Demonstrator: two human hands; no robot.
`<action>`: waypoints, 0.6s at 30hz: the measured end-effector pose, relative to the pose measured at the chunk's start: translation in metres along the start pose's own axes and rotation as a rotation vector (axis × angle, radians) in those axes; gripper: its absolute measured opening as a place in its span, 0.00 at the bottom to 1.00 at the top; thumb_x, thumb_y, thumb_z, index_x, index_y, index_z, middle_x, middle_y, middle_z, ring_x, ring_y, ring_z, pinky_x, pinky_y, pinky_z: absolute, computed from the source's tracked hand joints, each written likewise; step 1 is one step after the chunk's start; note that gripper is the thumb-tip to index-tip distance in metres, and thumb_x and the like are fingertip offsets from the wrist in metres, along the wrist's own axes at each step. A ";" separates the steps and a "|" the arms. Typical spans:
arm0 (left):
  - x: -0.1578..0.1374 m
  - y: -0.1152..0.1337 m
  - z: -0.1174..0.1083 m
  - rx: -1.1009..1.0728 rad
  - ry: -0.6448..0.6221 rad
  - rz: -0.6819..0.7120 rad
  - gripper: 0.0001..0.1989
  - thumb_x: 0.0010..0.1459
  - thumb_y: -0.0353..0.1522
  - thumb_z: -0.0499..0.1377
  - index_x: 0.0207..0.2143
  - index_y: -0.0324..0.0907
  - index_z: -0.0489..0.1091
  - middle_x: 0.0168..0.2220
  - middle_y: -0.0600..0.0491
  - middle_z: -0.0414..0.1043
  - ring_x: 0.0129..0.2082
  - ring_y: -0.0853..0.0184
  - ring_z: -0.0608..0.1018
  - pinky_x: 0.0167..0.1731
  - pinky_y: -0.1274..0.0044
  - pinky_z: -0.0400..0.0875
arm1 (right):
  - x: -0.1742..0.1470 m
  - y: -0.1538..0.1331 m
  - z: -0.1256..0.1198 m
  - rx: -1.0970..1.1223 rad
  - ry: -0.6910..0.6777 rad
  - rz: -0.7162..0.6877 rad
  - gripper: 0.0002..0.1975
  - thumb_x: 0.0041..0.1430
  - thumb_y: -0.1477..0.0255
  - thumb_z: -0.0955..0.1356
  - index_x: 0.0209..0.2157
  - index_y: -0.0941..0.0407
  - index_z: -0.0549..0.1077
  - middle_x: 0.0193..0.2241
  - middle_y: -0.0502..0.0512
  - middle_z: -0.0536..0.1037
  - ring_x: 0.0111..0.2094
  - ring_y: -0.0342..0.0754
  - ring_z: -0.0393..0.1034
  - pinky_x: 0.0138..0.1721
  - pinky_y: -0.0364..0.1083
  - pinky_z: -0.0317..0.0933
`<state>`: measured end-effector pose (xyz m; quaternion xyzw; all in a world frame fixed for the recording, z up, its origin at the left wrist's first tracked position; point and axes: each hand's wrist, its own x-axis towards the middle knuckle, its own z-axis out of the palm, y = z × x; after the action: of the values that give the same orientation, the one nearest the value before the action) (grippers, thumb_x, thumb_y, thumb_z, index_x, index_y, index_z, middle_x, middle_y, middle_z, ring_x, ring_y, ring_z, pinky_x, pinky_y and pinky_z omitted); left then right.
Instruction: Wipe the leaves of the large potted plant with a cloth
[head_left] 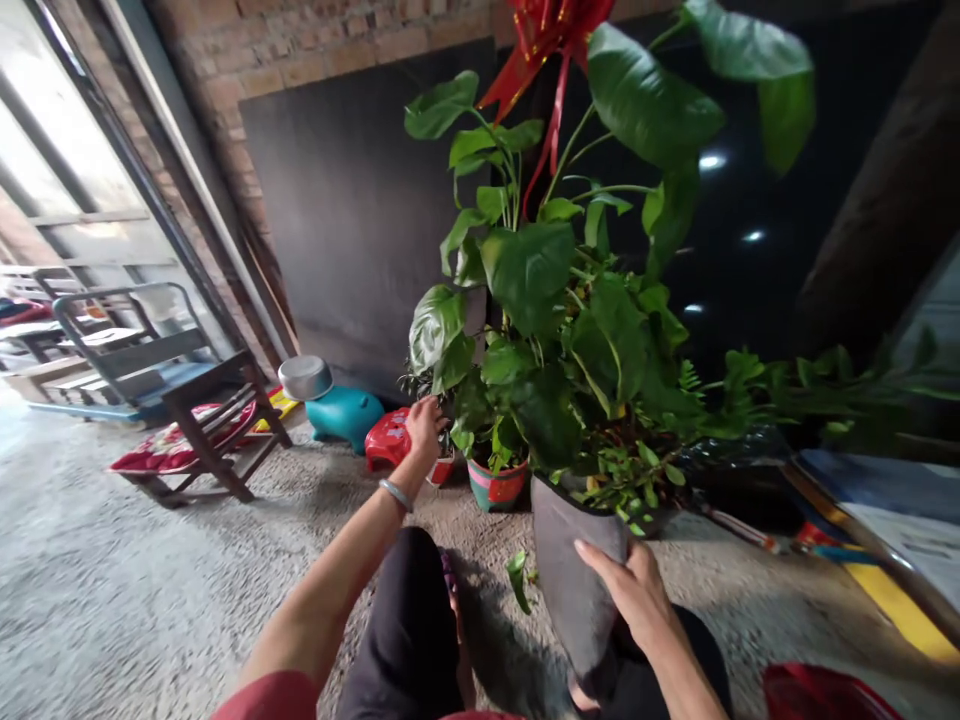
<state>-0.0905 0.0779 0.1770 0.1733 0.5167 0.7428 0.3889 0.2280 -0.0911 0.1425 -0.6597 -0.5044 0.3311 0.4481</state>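
My right hand (637, 590) grips a grey cloth (577, 570) with a dark edge, thumb on top, in front of the plants. The cloth hangs down between my knees. My left hand (426, 432), with a bracelet on the wrist, is stretched forward at the left side of the leaves. Its fingers are curled, and what they hold, if anything, I cannot make out. Close to it are a small red-and-white pot (441, 470) and a red plastic stool (384, 440). A tall leafy plant (532, 270) rises behind a green-and-red pot (499, 487).
A teal animal-shaped stool (345, 415) with a metal bowl (305, 377) on it, a wooden chair (225, 420) and a trolley (112, 400) are to the left. At right lies a board-like item (892, 500). A fallen leaf (517, 580) is on the floor.
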 end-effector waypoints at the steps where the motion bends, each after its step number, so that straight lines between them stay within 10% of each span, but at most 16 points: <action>1: 0.012 0.009 -0.003 -0.016 0.049 -0.055 0.10 0.62 0.39 0.65 0.43 0.45 0.75 0.38 0.52 0.76 0.35 0.68 0.79 0.37 0.77 0.76 | -0.003 -0.006 -0.004 0.019 -0.010 0.036 0.20 0.47 0.52 0.74 0.37 0.51 0.80 0.41 0.64 0.87 0.48 0.67 0.82 0.50 0.59 0.74; 7: 0.064 0.050 0.011 -0.195 -0.129 -0.294 0.29 0.61 0.55 0.64 0.51 0.42 0.72 0.36 0.50 0.77 0.34 0.63 0.81 0.41 0.69 0.79 | -0.016 -0.052 -0.003 0.092 -0.112 -0.075 0.16 0.46 0.52 0.75 0.29 0.49 0.81 0.34 0.62 0.88 0.44 0.67 0.83 0.45 0.56 0.76; 11: 0.072 0.063 0.022 -0.205 -0.260 -0.264 0.16 0.60 0.41 0.69 0.44 0.40 0.76 0.29 0.52 0.78 0.28 0.64 0.81 0.40 0.68 0.80 | -0.020 -0.093 -0.010 0.090 -0.138 -0.170 0.18 0.44 0.52 0.76 0.30 0.52 0.82 0.33 0.63 0.88 0.38 0.66 0.84 0.39 0.55 0.77; 18: 0.049 0.027 0.021 -0.174 -0.398 -0.307 0.06 0.58 0.29 0.69 0.37 0.36 0.76 0.30 0.46 0.82 0.26 0.61 0.82 0.35 0.67 0.81 | 0.050 -0.233 0.037 0.121 0.258 -0.717 0.17 0.55 0.59 0.74 0.42 0.55 0.83 0.46 0.65 0.87 0.49 0.64 0.82 0.53 0.58 0.74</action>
<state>-0.1184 0.1239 0.2026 0.2012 0.3844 0.6680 0.6046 0.1228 -0.0128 0.3453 -0.4499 -0.6222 0.0967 0.6333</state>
